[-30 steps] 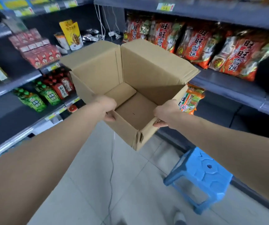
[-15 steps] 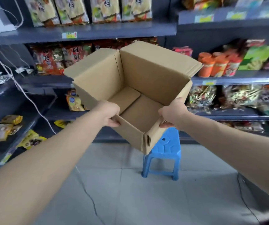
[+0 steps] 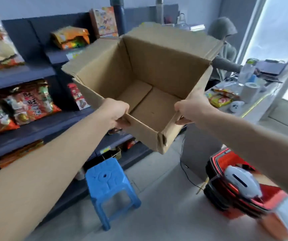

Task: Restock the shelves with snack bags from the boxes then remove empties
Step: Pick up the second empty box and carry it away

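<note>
Left hand (image 3: 116, 113) and right hand (image 3: 192, 108) gripping empty cardboard box (image 3: 157, 70) rim, fingers curled

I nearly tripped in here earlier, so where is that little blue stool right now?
The blue stool stands on the floor, low and left of centre, beside the shelf's base and below the held cardboard box.

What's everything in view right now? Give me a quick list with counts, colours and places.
cardboard box: one, brown, open and empty, held up at centre
snack bags: several, mostly red-orange, on dark shelves at left
stool: one, blue plastic, on floor below the box
shopping baskets: a stack, red and black, floor at lower right
counter: one, pale, cluttered with small items, at right
tape roll: one, white, on the counter
left hand: gripping the box's near-left rim
right hand: gripping the box's near-right rim
</note>
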The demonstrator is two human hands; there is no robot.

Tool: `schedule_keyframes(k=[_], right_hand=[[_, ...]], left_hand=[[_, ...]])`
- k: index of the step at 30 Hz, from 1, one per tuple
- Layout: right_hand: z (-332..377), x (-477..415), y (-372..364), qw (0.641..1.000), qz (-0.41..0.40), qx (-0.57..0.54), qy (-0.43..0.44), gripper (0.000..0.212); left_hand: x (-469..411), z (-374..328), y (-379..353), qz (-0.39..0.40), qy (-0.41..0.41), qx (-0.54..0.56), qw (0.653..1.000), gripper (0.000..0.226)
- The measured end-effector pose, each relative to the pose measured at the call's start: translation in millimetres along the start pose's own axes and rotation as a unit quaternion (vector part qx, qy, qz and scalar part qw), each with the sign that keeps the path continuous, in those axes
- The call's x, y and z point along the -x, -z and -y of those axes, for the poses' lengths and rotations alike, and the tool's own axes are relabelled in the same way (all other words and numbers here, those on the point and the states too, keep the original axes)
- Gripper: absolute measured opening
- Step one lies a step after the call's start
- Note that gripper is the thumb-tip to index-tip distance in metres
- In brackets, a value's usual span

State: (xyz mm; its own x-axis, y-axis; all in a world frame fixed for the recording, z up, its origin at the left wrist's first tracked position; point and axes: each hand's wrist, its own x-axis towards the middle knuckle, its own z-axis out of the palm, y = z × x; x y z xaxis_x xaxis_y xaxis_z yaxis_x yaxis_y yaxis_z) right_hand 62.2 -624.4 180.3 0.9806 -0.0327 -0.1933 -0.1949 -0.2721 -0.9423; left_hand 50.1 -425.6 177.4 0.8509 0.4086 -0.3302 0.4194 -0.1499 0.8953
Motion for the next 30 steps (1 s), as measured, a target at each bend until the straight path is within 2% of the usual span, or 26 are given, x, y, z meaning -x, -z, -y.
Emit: schedule_keyframes(k=[1, 4, 6, 9, 11, 14, 17, 21, 23, 26, 28, 30], right_hand=[[-1.3, -0.5, 15.8, 1.0, -0.014, -0.003, -0.018, 0.026], [-14.0, -2.4, 71.6, 0.991, -0.134, -0.003, -0.028, 0.035], [-23.1, 5.2, 105.9, 0.979, -0.204, -0.005, -0.031, 0.038], [-37.2, 28.5, 151.1, 0.954, -0.298, -0.011, -0.043, 0.049], [-48.5, 47.3, 175.8, 0.934, -0.35, -0.013, -0.065, 0.048], [-67.5, 74.7, 204.2, 0.9, -0.422, -0.027, -0.103, 0.049], [-87.7, 103.7, 224.5, 0.864, -0.481, -0.055, -0.136, 0.042], [-120.8, 144.5, 244.8, 0.793, -0.58, -0.094, -0.159, 0.039], [-137.9, 167.2, 254.6, 0.761, -0.617, -0.097, -0.175, 0.037], [-162.8, 208.1, 277.3, 0.715, -0.66, -0.102, -0.205, 0.037], [-178.9, 235.6, 296.3, 0.686, -0.679, -0.101, -0.239, 0.035], [-196.5, 259.5, 318.9, 0.661, -0.695, -0.104, -0.263, 0.034]], left_hand=[[-6.8, -4.7, -13.1, 0.01, -0.022, 0.001, 1.0, 0.025], [-8.4, -35.8, -76.7, 0.061, -0.09, -0.037, 0.993, 0.052], [-2.1, -51.7, -118.4, 0.122, -0.119, -0.06, 0.984, 0.058], [17.3, -70.6, -176.4, 0.204, -0.158, -0.064, 0.964, 0.05], [35.9, -79.0, -211.7, 0.256, -0.179, -0.086, 0.946, 0.047], [61.8, -82.8, -259.5, 0.334, -0.199, -0.107, 0.915, 0.03], [90.6, -78.5, -299.0, 0.388, -0.218, -0.143, 0.884, 0.026], [135.9, -62.9, -344.8, 0.461, -0.236, -0.173, 0.838, 0.024], [163.4, -51.8, -365.2, 0.499, -0.237, -0.181, 0.813, 0.033], [208.7, -33.1, -402.6, 0.557, -0.22, -0.217, 0.771, 0.024], [240.7, -23.9, -427.0, 0.594, -0.189, -0.235, 0.746, 0.006], [273.7, -15.9, -450.6, 0.628, -0.172, -0.249, 0.717, 0.014]])
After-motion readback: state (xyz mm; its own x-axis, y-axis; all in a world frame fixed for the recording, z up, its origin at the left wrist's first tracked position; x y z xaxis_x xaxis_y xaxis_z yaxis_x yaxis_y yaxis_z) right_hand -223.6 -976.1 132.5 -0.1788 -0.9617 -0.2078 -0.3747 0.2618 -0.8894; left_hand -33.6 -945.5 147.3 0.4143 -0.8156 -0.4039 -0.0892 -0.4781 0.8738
